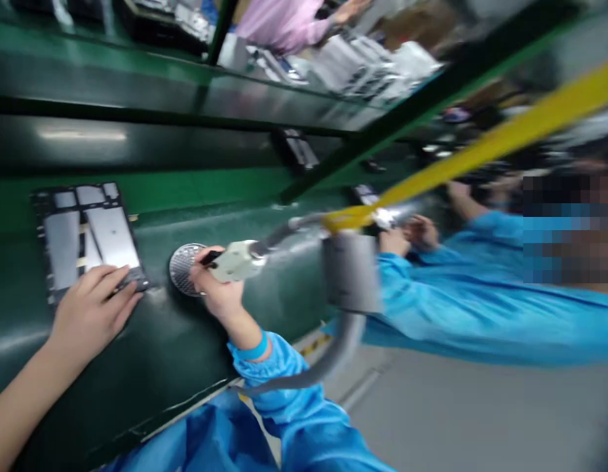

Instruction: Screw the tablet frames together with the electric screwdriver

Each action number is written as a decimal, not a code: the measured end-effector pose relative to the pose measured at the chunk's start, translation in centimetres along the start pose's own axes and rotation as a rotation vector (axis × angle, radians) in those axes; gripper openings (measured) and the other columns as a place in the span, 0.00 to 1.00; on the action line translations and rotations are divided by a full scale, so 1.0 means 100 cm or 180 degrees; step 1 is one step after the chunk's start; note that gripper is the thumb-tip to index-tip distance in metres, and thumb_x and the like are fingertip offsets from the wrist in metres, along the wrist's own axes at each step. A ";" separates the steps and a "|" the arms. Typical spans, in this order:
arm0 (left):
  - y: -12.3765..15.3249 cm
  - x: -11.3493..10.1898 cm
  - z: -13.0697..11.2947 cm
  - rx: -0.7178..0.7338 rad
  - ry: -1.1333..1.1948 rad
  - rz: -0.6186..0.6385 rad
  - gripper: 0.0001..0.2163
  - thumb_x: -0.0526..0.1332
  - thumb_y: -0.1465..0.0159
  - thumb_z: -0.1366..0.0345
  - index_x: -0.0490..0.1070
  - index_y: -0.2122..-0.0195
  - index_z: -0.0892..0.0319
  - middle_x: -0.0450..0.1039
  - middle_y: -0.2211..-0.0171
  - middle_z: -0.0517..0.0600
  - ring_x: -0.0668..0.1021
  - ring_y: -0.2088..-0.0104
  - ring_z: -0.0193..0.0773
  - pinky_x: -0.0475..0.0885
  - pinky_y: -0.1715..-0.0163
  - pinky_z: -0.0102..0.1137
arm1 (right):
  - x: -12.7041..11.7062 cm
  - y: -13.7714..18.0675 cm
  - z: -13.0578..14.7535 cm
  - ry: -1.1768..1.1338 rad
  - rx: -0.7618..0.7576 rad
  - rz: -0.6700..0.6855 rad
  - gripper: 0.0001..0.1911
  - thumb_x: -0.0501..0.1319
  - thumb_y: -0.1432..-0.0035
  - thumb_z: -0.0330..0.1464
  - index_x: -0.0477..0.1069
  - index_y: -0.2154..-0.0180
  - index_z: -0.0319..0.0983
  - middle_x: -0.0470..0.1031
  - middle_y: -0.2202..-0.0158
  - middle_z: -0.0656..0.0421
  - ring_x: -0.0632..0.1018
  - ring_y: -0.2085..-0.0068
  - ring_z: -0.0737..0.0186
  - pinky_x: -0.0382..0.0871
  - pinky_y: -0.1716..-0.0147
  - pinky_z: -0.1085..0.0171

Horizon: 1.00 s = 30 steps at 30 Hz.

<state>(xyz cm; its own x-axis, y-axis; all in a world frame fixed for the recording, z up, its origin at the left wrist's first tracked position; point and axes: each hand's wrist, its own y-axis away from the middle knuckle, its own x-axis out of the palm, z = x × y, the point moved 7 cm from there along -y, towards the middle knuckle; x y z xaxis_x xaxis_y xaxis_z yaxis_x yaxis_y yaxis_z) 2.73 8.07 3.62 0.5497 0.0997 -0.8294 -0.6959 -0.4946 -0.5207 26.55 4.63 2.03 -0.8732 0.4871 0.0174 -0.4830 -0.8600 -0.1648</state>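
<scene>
An opened tablet [114, 236], with silver battery-like panels in a black frame, lies on the green bench at left. My left hand [95, 308], on a bare forearm, lies over its near edge. The bent fingers press together at the lower right corner; what is under the fingertips is hidden. My right hand [218, 288], blue-sleeved with a blue wristband, is closed round a pale green power screwdriver [235, 261] with a black end. Beside that hand sits a round metal dish [182, 269] with a gridded surface. The screwdriver's working tip cannot be made out.
A grey cable with a grey cylinder [352, 272] and a yellow strap [481, 154] cross the view. At right works a blue-sleeved co-worker [432, 295]. Another tablet body [300, 149] lies farther back. A green post [382, 131] slants across; a pink-sleeved person is beyond.
</scene>
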 end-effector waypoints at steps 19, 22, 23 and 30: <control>0.045 -0.029 0.089 -0.2319 0.0610 -0.1261 0.11 0.67 0.28 0.57 0.85 0.53 0.57 0.83 0.42 0.56 0.84 0.42 0.50 0.79 0.37 0.49 | 0.108 0.010 0.024 -0.0983 0.0394 0.0538 0.12 0.66 0.48 0.31 0.70 0.60 0.46 0.64 0.82 0.73 0.67 0.83 0.69 0.67 0.77 0.61; 0.044 -0.027 0.088 -0.2341 0.0653 -0.1244 0.11 0.66 0.28 0.58 0.85 0.52 0.57 0.83 0.42 0.56 0.84 0.42 0.50 0.79 0.37 0.49 | 0.110 0.016 0.018 -0.0853 0.0356 0.0565 0.11 0.66 0.48 0.31 0.70 0.62 0.47 0.63 0.82 0.72 0.67 0.83 0.69 0.65 0.78 0.61; 0.044 -0.026 0.088 -0.2335 0.0662 -0.1237 0.11 0.66 0.28 0.59 0.85 0.52 0.58 0.83 0.42 0.56 0.84 0.42 0.50 0.79 0.37 0.49 | 0.110 0.017 0.017 -0.0793 0.0339 0.0584 0.10 0.66 0.48 0.32 0.70 0.62 0.47 0.63 0.82 0.72 0.67 0.83 0.69 0.65 0.78 0.61; 0.042 -0.024 0.086 -0.2322 0.0735 -0.1259 0.10 0.66 0.28 0.62 0.85 0.52 0.59 0.82 0.42 0.57 0.84 0.42 0.50 0.80 0.37 0.49 | 0.109 0.018 0.016 -0.0710 0.0269 0.0697 0.09 0.66 0.45 0.33 0.69 0.62 0.47 0.62 0.81 0.72 0.66 0.83 0.69 0.64 0.78 0.62</control>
<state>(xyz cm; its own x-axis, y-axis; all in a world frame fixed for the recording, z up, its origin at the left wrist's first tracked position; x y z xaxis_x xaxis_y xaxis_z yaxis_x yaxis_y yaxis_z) -5.52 13.15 1.68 0.8244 0.2427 -0.5114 -0.0060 -0.8996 -0.4367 16.07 8.14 3.55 -0.9453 0.2516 0.2077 -0.2775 -0.9549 -0.1061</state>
